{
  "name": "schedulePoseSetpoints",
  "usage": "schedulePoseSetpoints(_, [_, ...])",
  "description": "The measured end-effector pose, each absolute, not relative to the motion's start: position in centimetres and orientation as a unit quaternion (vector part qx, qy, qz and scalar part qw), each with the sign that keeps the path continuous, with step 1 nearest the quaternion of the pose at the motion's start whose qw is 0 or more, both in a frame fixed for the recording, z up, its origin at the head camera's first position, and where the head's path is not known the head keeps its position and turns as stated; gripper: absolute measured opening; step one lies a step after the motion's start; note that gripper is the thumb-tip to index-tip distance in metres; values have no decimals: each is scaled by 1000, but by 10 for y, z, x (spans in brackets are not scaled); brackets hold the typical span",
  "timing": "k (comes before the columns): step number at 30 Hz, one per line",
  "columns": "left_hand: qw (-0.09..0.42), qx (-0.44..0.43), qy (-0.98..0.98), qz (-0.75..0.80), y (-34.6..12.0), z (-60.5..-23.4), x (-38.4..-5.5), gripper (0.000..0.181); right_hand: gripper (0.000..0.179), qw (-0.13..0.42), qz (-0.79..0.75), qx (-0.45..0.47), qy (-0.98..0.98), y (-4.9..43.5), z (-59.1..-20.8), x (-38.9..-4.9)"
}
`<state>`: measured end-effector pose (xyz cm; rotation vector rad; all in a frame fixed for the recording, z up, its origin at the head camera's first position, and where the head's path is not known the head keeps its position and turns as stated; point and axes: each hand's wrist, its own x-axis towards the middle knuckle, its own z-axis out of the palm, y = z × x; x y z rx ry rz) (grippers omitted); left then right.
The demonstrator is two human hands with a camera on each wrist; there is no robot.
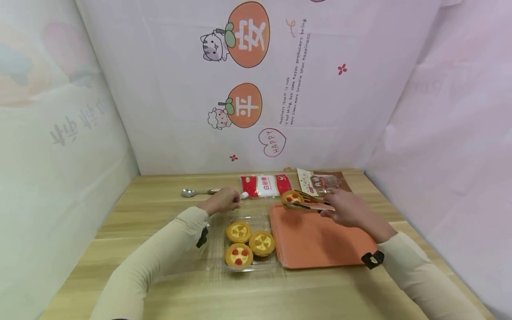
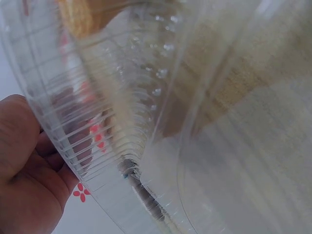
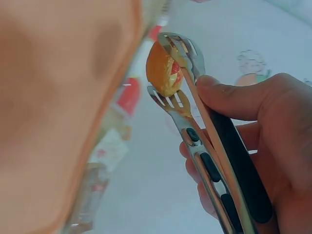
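Right hand [image 1: 345,208] clamps tongs [image 3: 210,166] on one tart [image 3: 160,68], undeposited, by tray [image 1: 320,242] far-left corner; three tarts [image 1: 262,243] in container [image 1: 251,268]. Left hand [image 1: 224,201]: grip cannot be determined.

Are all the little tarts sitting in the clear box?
No, three tarts are in the clear box, but a fourth tart is between the tongs in the right hand.

A spoon [image 1: 192,193] lies near a packet [image 1: 267,186] — red-and-white.
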<state>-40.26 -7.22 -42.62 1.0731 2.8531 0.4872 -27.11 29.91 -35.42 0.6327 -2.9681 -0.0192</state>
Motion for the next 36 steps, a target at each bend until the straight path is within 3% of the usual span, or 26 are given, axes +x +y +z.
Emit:
schedulePoseSetpoints(7, [43, 334, 928, 160, -72, -425, -401, 13, 40, 90, -23, 250, -964, 269, -330, -271])
schedulePoseSetpoints(17, [32, 335, 930, 150, -72, -424, -400, 15, 28, 45, -100, 304, -946, 218, -334, -276])
schedulePoseSetpoints(26, [21, 351, 924, 150, -75, -425, -401, 18, 25, 57, -245, 331, -909, 183, -332, -281])
schedulePoseSetpoints(36, [21, 352, 925, 144, -75, -426, -402, 19, 25, 13, -235, 309, -921, 169, -333, -290])
